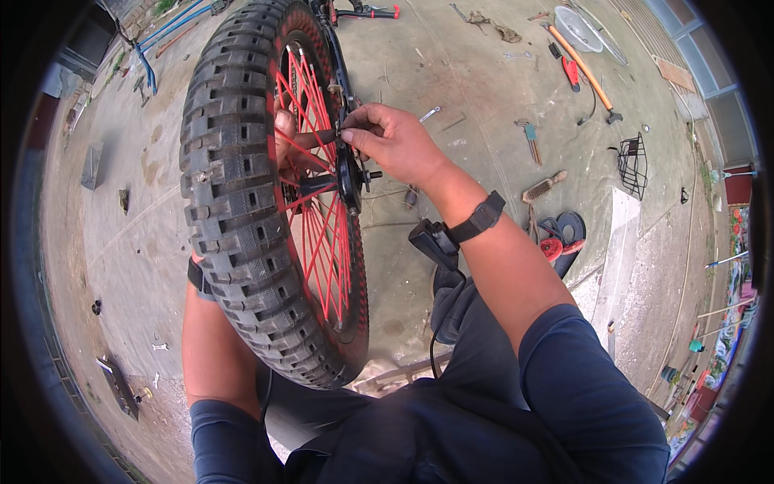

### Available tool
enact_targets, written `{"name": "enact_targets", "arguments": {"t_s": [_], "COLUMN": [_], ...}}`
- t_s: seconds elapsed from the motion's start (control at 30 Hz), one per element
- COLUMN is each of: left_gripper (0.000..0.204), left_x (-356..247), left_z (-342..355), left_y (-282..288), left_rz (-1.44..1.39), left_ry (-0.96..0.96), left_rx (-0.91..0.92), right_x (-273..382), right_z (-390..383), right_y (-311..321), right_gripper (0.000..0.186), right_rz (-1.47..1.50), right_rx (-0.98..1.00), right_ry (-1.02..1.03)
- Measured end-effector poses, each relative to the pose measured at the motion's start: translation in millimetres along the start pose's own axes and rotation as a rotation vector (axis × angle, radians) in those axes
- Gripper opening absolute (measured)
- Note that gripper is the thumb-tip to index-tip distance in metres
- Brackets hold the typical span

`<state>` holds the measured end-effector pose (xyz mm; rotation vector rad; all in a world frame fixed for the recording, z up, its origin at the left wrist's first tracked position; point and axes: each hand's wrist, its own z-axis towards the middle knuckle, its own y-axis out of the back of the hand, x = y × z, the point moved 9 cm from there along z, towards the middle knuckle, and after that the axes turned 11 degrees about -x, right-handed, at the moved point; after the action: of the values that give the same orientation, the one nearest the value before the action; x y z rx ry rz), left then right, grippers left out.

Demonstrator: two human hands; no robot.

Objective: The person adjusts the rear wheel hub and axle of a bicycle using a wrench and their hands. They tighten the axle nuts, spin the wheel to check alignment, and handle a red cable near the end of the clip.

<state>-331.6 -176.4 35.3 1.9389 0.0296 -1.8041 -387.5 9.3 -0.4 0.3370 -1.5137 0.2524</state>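
A fat knobbly tire [226,210] on a wheel with red spokes [318,250] stands upright in front of me. A black frame end [348,181] holds the axle bolt [371,176]. My right hand [391,141] pinches at a small piece on that frame end, just above the axle; what is between the fingertips is too small to name. My left hand [285,141] reaches around behind the tire, its fingers bent among the spokes opposite my right hand; what they grip is partly hidden. My left forearm runs under the tire.
Around the concrete floor [121,226] lie wrenches [516,55], a hand pump [584,73], red-black pliers [571,73], a brush [544,185], a wire basket [633,165], a plastic bowl [574,31] and blue tubing [149,64]. Sandals [564,238] sit beside my legs.
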Motion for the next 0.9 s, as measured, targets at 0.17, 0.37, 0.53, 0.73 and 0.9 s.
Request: {"name": "enact_targets", "arguments": {"t_s": [0.17, 0.37, 0.53, 0.73, 0.9], "left_gripper": [0.047, 0.047, 0.048, 0.048, 0.049], "left_x": [2, 4, 6, 8, 9], "left_z": [-1, 0, 0, -1, -1], "left_y": [1, 3, 6, 5, 5], "left_rz": [-0.006, -0.013, -0.022, -0.028, -0.034], "left_ry": [0.018, 0.032, 0.047, 0.060, 0.068], "left_rx": [-0.008, -0.018, -0.028, -0.037, -0.043], "right_x": [0, 10, 30, 33, 41], "right_z": [-1, -4, -7, -15, -17], "right_y": [1, 4, 6, 11, 8], "right_gripper": [0.021, 0.022, 0.025, 0.019, 0.018], "right_rz": [0.013, 0.041, -0.281, -0.324, -0.416], "right_rx": [0.016, 0.000, -0.069, -0.128, -0.153], "right_ry": [-0.016, 0.081, 0.356, 0.387, 0.544]}}
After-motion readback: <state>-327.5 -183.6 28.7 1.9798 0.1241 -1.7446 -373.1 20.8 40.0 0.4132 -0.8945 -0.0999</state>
